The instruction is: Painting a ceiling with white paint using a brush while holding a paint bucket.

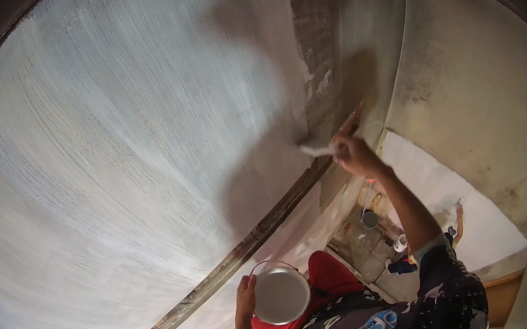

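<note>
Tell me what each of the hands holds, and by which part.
Left hand: bucket, by its left rim. Right hand: what looks like a brush, by its handle end.

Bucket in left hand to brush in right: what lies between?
In the head view, a dark slanting strip crosses between the bucket and the brush, with wall showing on either side.

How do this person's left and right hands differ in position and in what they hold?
The left hand is low, beside the red-clad leg; the right hand is raised toward the streaked wall.
The left hand grips a wide, round pail at its side, while the right hand holds a slim, pale tool, blurred, with a dark tip.
Both hands are bare and closed on something.
</note>
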`<state>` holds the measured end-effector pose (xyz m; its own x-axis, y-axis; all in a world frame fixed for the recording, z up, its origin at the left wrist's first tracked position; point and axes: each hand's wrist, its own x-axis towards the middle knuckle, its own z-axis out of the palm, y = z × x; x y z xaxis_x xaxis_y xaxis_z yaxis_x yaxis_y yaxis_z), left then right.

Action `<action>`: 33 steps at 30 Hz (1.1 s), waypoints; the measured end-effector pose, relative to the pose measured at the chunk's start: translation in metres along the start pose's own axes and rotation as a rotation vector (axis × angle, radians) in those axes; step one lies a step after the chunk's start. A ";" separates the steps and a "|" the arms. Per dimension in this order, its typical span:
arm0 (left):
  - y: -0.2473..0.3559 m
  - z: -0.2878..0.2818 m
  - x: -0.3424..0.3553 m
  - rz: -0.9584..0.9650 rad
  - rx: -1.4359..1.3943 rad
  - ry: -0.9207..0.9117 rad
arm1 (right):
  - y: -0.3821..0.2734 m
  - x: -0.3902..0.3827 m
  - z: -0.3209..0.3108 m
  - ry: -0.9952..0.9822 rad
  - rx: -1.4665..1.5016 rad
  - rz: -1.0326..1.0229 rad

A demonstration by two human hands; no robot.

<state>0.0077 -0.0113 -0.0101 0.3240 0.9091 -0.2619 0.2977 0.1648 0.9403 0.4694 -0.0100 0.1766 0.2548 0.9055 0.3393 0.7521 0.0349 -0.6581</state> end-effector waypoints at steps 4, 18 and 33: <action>-0.010 -0.002 0.001 -0.009 -0.024 -0.010 | -0.068 0.060 -0.069 0.405 -0.048 -0.522; 0.002 -0.003 -0.005 -0.009 -0.043 0.002 | 0.041 -0.034 0.088 0.096 0.011 -0.040; 0.005 -0.002 -0.007 -0.021 -0.019 0.002 | -0.049 0.039 -0.032 0.413 0.346 -0.069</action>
<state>0.0054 -0.0165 -0.0031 0.3162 0.9059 -0.2817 0.2876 0.1914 0.9384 0.4620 0.0099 0.2440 0.4820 0.6569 0.5798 0.5491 0.2891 -0.7841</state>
